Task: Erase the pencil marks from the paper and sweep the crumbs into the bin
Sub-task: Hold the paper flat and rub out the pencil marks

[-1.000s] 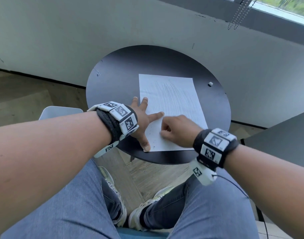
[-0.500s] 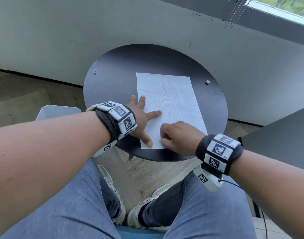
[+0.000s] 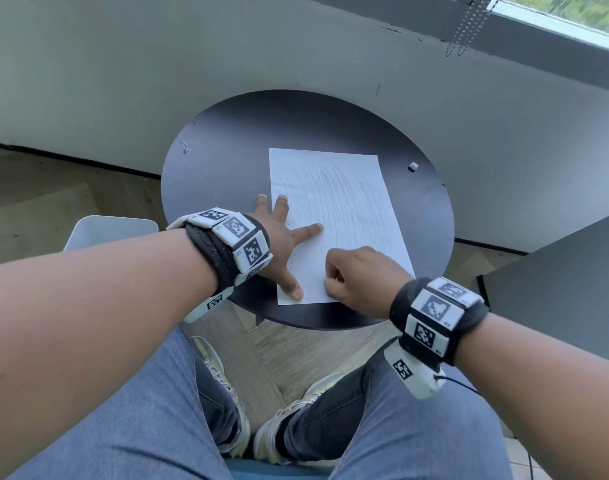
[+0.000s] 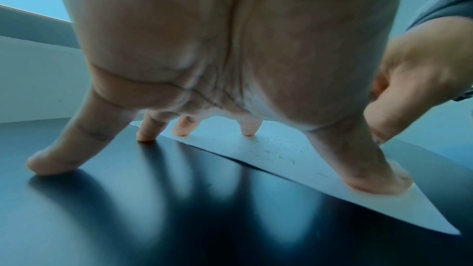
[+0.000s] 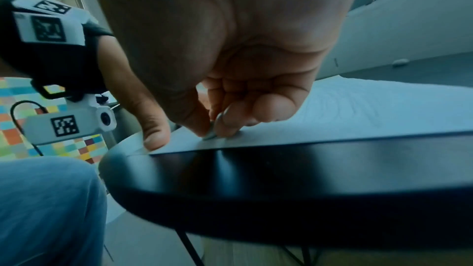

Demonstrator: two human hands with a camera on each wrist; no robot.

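Since the earlier frames our right hand (image 3: 360, 277) has slid nearer along the paper (image 3: 334, 209), from the lower middle of the sheet to its near edge, while our left hand (image 3: 282, 244) has kept its place. We note the paper lies flat on the round black surface (image 3: 227, 161), near edge close to the rim; faint pencil strokes cover its middle and far part, and dark crumbs (image 3: 318, 249) speckle the near part between our hands. Right hand: fingers curled tight, thumb and forefinger pinching a small pale eraser (image 5: 210, 133) pressed onto the sheet, seen in the right wrist view. Left hand: fingers spread wide and straight, thumb (image 4: 368, 175) and two fingertips pressing the paper's left side, the outer two fingertips on the bare surface. A small white block (image 3: 413, 166) sits on the surface beyond the paper's far right corner, well apart from it. A white bin (image 3: 105, 230) stands on the floor left of the surface, partly behind our left forearm.
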